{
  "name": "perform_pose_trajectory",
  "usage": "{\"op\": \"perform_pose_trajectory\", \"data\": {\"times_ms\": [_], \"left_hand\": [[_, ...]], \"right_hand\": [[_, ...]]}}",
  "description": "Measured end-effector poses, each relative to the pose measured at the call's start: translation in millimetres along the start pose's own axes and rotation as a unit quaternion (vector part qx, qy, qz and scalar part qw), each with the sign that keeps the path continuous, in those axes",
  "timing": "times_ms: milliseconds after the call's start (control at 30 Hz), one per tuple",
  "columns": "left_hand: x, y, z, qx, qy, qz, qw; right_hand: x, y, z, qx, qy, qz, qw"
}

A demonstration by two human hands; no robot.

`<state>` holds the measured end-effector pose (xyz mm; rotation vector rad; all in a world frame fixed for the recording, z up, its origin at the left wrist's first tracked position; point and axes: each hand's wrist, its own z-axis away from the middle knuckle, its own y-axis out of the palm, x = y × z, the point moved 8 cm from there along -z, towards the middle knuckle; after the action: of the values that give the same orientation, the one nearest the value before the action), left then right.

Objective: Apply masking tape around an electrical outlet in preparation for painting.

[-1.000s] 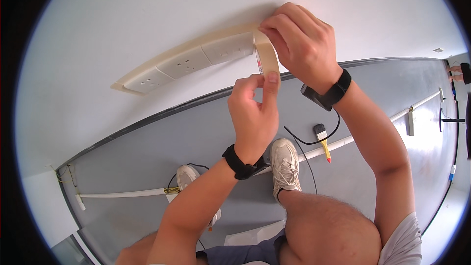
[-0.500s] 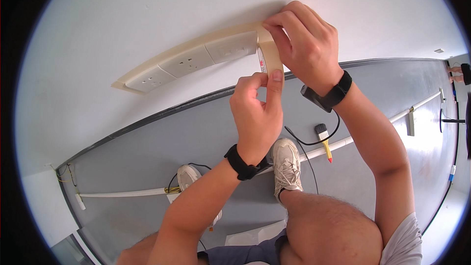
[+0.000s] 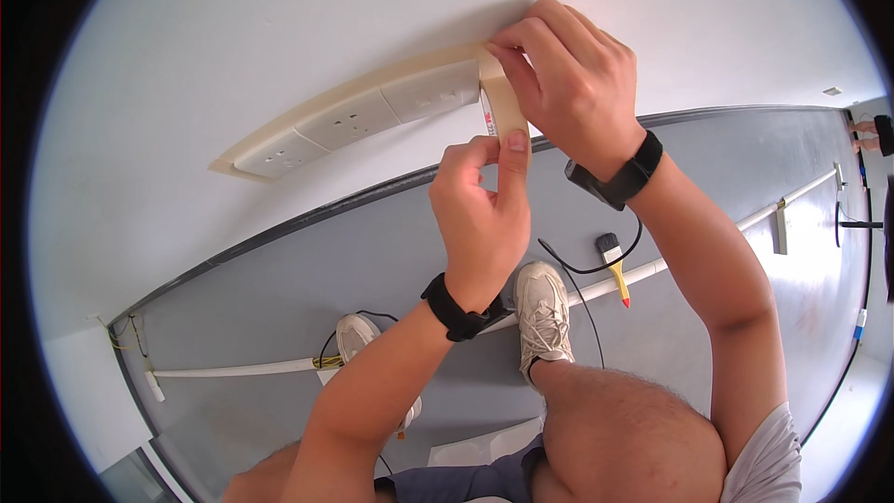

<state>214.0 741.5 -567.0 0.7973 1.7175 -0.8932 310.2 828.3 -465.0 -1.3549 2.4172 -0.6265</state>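
Observation:
A row of white wall sockets (image 3: 346, 123) sits on the white wall, with a strip of cream masking tape (image 3: 358, 75) along its upper edge. At the row's right end, my left hand (image 3: 481, 219) grips the masking tape roll (image 3: 508, 112), thumb on its outer face and fingers behind. My right hand (image 3: 585, 84) is closed at the upper right corner of the sockets, thumb and index finger pinching the tape where it turns down toward the roll. Its fingertips touch the wall there and partly hide the tape.
On the grey floor lies a paintbrush (image 3: 613, 265) with a yellow handle and black bristles. A white pipe (image 3: 247, 370) runs across the floor past my shoes (image 3: 542, 309). Dark cables hang near both wrists. A black-edged strip (image 3: 307, 211) marks where wall meets floor.
Both hands and the roll have shifted very slightly left in the picture, as have the sockets. The grip of each hand looks the same.

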Motion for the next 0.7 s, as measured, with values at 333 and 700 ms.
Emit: {"op": "perform_pose_trajectory", "data": {"times_ms": [333, 700], "left_hand": [[0.4, 1.4, -0.8, 0.011, -0.02, 0.008, 1.0], [3.0, 2.1, -0.3, 0.016, -0.025, 0.009, 1.0]], "right_hand": [[1.1, -3.3, -2.8, 0.003, 0.006, -0.01, 1.0], [-1.6, -0.3, 2.2, -0.01, -0.007, -0.012, 1.0]]}}
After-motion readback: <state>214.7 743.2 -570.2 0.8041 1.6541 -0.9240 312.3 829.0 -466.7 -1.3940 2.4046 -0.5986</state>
